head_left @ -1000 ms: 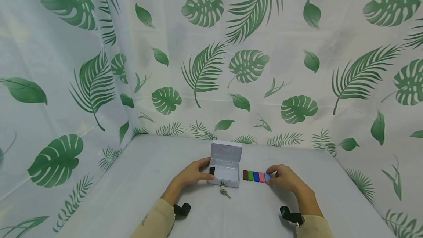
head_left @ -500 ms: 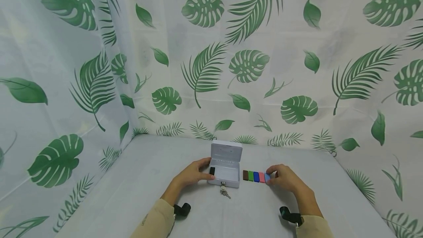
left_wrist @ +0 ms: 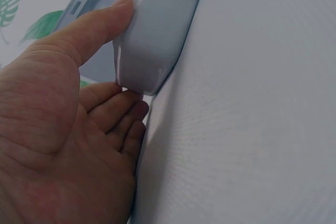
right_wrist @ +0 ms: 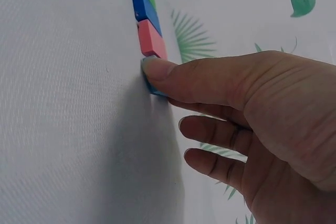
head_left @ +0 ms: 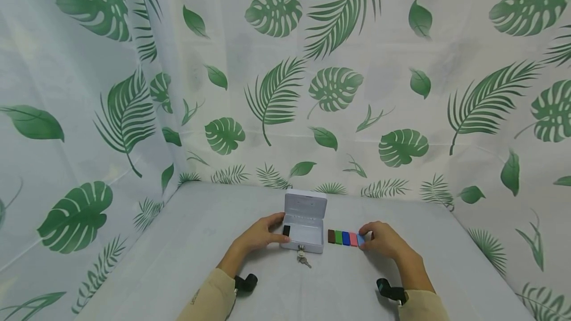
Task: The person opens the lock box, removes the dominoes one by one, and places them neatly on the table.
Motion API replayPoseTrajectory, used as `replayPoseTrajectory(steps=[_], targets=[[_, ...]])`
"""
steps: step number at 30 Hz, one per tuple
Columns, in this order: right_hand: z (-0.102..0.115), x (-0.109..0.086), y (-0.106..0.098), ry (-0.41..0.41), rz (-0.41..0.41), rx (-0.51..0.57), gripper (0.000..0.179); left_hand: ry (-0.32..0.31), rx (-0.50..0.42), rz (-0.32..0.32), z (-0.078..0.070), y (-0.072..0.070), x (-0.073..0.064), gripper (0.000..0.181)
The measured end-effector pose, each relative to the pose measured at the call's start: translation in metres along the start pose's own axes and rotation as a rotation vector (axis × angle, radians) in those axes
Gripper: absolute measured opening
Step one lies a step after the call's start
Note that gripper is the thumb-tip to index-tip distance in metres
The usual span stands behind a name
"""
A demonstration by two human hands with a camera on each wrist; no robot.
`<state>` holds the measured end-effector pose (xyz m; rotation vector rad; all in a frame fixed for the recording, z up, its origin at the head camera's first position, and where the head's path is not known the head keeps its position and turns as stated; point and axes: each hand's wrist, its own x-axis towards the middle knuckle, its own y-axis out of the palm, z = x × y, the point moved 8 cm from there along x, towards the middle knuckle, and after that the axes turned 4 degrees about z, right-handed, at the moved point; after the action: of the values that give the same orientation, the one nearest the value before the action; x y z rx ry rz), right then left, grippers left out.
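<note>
A light grey cash box [head_left: 308, 247] stands with its lid [head_left: 305, 206] raised, and a black block [head_left: 286, 231] lies inside at the left end. My left hand [head_left: 260, 232] holds the box's left end; in the left wrist view the thumb [left_wrist: 107, 22] presses its rim and the fingertips touch its side. To the right of the box, a row of small flat blocks runs brown [head_left: 331, 236], green [head_left: 338, 237], blue [head_left: 346, 238], pink [head_left: 354, 239] and light blue. My right hand [head_left: 385, 239] pinches the light blue block [head_left: 360, 238] between thumb and index finger, against the table.
Two keys [head_left: 304, 260] hang from the lock at the front of the box. White cloth [head_left: 303, 291] covers the table. Leaf-printed curtains [head_left: 339, 128] close off the back and the sides. Each wrist wears a black camera [head_left: 247, 282].
</note>
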<state>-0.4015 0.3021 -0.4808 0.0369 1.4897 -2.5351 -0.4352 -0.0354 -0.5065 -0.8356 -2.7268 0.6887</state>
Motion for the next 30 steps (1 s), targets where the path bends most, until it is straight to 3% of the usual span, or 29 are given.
replayPoseTrajectory(steps=[30], targets=[[-0.0005, 0.0015, 0.0009, 0.018, 0.004, -0.001, 0.038, 0.006, 0.001, 0.002, 0.0030, 0.0000, 0.0021, 0.089]])
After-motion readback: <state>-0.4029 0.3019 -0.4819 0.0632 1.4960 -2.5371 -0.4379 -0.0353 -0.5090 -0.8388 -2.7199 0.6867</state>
